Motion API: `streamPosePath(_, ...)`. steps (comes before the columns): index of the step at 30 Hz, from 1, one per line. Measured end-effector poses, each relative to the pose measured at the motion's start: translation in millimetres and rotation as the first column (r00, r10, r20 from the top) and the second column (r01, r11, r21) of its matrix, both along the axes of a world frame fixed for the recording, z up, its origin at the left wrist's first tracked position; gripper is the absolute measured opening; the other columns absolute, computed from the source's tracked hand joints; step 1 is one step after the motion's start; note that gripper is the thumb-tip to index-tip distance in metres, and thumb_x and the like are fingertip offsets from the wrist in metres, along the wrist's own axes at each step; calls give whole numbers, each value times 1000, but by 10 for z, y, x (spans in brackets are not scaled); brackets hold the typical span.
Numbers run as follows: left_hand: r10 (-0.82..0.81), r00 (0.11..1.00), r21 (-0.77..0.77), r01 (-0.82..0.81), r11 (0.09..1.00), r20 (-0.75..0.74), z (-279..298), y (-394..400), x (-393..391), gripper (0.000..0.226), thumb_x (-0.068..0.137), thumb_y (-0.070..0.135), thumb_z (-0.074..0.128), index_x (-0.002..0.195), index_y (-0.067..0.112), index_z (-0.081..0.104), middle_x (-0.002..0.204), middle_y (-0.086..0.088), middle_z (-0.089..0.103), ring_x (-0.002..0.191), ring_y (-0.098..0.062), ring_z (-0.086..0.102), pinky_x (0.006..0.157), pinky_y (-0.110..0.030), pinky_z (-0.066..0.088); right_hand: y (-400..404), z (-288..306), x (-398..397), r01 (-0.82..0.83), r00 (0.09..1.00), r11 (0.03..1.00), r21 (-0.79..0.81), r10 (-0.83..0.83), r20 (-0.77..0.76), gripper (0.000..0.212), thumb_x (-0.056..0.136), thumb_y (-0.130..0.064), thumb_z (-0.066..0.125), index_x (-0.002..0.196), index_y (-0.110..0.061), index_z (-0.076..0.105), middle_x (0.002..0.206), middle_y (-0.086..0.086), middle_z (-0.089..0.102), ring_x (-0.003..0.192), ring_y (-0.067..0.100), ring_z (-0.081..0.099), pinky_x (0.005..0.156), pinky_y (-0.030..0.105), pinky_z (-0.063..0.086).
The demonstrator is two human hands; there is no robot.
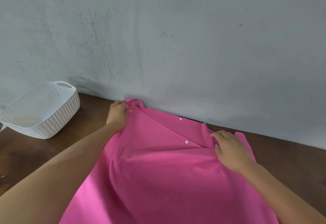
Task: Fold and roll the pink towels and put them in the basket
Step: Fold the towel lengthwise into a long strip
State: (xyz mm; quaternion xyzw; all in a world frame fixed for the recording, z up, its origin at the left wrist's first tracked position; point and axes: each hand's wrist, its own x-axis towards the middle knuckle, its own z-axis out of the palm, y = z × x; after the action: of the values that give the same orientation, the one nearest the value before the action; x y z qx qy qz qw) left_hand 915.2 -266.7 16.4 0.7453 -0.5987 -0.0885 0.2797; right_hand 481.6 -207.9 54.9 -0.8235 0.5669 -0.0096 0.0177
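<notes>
Pink towel (158, 171), near edge cut off by frame bottom.

A dark brown wooden table (91, 111) meets the grey wall. On it lie a spread pink towel (158, 171) and, at far left, a seemingly empty white basket (58, 119).
</notes>
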Motion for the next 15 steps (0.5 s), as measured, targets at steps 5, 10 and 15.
streamPosePath(5,84,994,45,-82,996,-66,-11,-161,132,16,87,13,71,75,11,61,106,-20,63,107,-40,55,97,-43,43,-149,92,-232,99,993,984,149,-109,55,16,98,-39,54,109,-29,58,119,-10,56,108,12,52,100,30,38)
streamPosePath(10,84,991,59,-78,995,-104,125,-181,144,32,88,16,71,62,16,51,78,-14,61,82,-34,56,74,-37,39,-284,60,-480,177,984,977,122,-180,11,58,100,-58,25,80,-21,66,92,-7,62,91,16,58,92,39,46)
streamPosePath(15,117,981,0,-119,993,-154,345,-30,155,17,88,18,73,83,2,72,84,-13,69,82,-30,60,73,-32,40,-307,89,-637,306,952,942,137,-299,-72,52,105,-42,38,60,-18,49,71,1,58,69,20,57,76,37,46)
